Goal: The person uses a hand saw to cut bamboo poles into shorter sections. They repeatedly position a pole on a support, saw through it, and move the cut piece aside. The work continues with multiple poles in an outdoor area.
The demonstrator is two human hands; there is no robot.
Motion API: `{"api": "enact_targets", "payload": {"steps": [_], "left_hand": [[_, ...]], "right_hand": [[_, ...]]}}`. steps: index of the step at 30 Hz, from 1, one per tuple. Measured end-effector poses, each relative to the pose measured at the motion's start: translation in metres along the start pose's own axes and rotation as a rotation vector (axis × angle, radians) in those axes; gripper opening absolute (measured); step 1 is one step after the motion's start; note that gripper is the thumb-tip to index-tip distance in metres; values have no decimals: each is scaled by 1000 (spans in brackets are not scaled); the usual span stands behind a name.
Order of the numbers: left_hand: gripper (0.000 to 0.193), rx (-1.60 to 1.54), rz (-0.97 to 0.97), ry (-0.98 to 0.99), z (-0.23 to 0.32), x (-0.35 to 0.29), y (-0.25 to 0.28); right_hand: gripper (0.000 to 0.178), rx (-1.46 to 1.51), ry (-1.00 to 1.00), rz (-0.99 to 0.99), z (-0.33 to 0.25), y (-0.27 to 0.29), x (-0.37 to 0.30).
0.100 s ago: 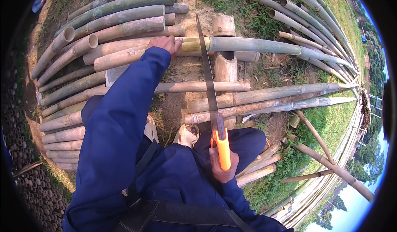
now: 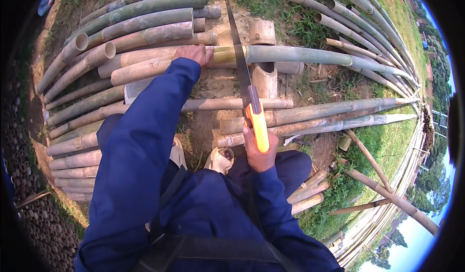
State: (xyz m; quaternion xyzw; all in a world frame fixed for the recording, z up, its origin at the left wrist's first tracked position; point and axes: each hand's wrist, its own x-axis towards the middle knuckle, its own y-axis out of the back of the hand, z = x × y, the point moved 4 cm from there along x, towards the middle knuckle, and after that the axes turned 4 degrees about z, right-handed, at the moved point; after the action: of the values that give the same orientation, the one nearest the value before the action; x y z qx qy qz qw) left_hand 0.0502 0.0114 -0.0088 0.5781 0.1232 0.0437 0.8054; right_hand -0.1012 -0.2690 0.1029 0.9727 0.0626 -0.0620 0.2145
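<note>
Presently, left hand [image 2: 193, 55]: curled over the pole [image 2: 300, 54].
Right hand [image 2: 262, 158]: wrapped round the saw [image 2: 243, 69].
Saw risk: could skip toward the left hand if the pole rolls.

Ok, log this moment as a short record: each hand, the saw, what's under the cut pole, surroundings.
Left hand: closed over the long bamboo pole
Right hand: gripping the saw by its orange handle
Saw: blade across the pole; cut depth unclear
Under pole: short thick bamboo piece
Surroundings: bamboo lengths at left, more poles at right
</note>
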Motion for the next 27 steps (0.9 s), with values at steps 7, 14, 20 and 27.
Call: {"api": "enact_targets", "payload": {"steps": [7,14,20,27], "left_hand": [[63,19,-34,-23,1,3,13],[63,6,-21,3,3,-9,-5],[62,-1,-65,-9,6,-10,-1],[62,-12,24,9,0,-5,-6]], "right_hand": [[15,75,-90,-1,10,11,-47],[14,15,-115,-6,12,18,-37],[17,54,-43,0,10,-9,14],[20,-40,-126,-15,-13,41,-91]]}}
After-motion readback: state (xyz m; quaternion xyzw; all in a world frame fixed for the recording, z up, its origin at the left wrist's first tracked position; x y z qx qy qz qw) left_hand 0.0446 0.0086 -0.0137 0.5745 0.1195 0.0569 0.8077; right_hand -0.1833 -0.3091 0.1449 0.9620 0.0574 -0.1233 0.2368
